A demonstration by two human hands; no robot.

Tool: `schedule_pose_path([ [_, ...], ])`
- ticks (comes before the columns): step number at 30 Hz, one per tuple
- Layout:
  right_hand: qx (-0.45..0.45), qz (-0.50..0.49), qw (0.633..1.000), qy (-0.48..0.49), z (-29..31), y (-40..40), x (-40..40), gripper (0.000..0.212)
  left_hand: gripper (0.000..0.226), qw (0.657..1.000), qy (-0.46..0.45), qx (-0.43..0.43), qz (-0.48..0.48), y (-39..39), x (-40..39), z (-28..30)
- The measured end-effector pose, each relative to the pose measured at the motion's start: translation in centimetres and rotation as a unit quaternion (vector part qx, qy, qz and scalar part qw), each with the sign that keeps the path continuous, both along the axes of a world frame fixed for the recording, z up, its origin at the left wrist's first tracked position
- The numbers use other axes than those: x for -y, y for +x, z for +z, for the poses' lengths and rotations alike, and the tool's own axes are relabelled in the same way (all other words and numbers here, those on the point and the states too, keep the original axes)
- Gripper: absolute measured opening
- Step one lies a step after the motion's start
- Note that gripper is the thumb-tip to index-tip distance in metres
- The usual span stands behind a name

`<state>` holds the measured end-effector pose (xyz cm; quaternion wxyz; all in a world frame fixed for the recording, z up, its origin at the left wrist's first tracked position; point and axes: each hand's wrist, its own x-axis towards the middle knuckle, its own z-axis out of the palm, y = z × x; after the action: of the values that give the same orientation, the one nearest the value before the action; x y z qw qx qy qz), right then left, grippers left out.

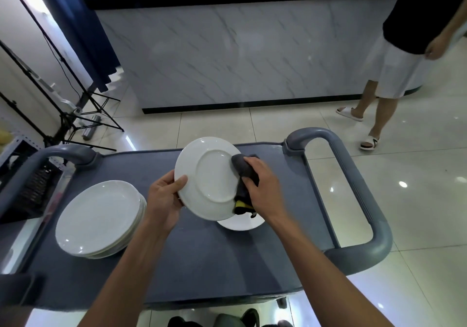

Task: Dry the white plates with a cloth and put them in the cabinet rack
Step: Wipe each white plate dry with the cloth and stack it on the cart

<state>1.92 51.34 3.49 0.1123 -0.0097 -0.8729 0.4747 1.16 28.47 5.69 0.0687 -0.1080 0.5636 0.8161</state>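
I see the left hand (164, 197) holding a white plate (209, 178) by its left rim, thumb curled over the near face and fingers behind, so that grip is clasped on the plate. The plate is lifted above the grey cart (202, 258) and tilted up on edge, its underside with the raised foot ring turned toward me and its upper face pointing away toward the marble-fronted bar (242, 53); being round, it has no long axis, but its disc leans from lower right to upper left. The right hand (260, 187) grasps a bunched dark grey cloth (242, 169) with a yellow patch at its lower end, and presses it against the right rim of the plate's underside. Directly below the held plate, a second plate (241, 224) lies flat on the cart, mostly hidden. To the left, a stack of plates (101, 219) sits face up on the cart, well apart from the held one. Beyond the cart's right handle (353, 182), another person (394, 56) stands on the tiled floor (417, 200) near the bar.
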Motion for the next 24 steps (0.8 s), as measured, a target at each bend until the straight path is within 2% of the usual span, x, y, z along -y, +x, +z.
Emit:
schedule_pose_path([
  [6,-0.042,-0.004,0.998,0.039,-0.9,1.1,-0.1,0.038,0.019,0.998,-0.059,-0.018,0.009,-0.7,-0.9,0.6],
  [11,-0.052,-0.038,0.997,0.037,-1.1,2.0,-1.5,0.038,0.022,0.977,-0.19,-0.1,0.015,-1.3,-2.1,0.5],
  [14,-0.062,-0.062,0.995,0.045,-0.9,2.6,-2.8,0.039,0.021,0.93,-0.325,-0.17,0.006,-2.1,-2.9,0.2],
  [17,-0.071,-0.084,0.993,0.051,-0.9,3.2,-4.2,0.041,0.016,0.853,-0.456,-0.252,-0.033,-2.5,-4.2,-0.1],
  [20,-0.066,-0.096,0.992,0.037,-1.1,3.7,-5.3,0.043,0.019,0.798,-0.511,-0.31,-0.083,-2.3,-5.5,-1.0],
  [24,-0.056,-0.11,0.992,0.033,-1.5,4.4,-6.0,0.044,0.031,0.734,-0.573,-0.338,-0.138,-2.0,-6.5,-2.7],
])
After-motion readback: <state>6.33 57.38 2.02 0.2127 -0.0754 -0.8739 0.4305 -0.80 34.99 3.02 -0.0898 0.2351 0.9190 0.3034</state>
